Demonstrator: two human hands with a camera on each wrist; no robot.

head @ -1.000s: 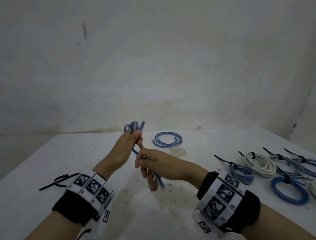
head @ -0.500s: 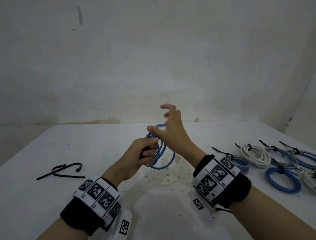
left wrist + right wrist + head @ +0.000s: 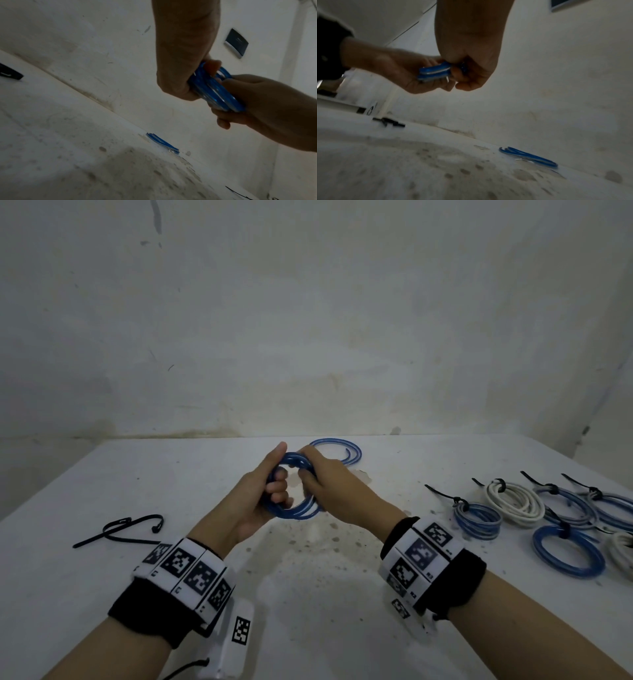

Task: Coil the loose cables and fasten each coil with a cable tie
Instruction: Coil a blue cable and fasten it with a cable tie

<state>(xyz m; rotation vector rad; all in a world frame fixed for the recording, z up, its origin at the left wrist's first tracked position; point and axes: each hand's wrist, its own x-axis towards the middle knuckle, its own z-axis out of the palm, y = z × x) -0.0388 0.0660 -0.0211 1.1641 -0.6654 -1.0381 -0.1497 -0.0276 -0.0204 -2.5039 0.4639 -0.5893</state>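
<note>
Bare off-white wall (image 3: 308, 320) fills the upper half of the head view; below it a stained white table (image 3: 308, 594) runs across the frame. At centre frame, both hands are raised just above the table w/ a blue cable coil (image 3: 297, 510) between them. Left hand (image 3: 255, 505) grips the coil's left side, fingers curled through the loop, thumb up over the top. Right hand (image 3: 329, 491) wraps fingers & thumb round the coil's right side. Both wrists wear black bands w/ black-and-white marker tiles. Just behind the hands, near the wall, a loose blue cable (image 3: 337, 451) lies flat in open loops, untied. At mid-left of frame, black cable ties (image 3: 118, 530) lie on the table, well apart from the hands. At right edge of frame sits a group of tied coils (image 3: 548, 515), blue & white, each cinched w/ a black tie, close together. Wrist views are blurry; they show the coil (image 3: 216, 92) (image 3: 433, 73) pressed between the two hands.
</note>
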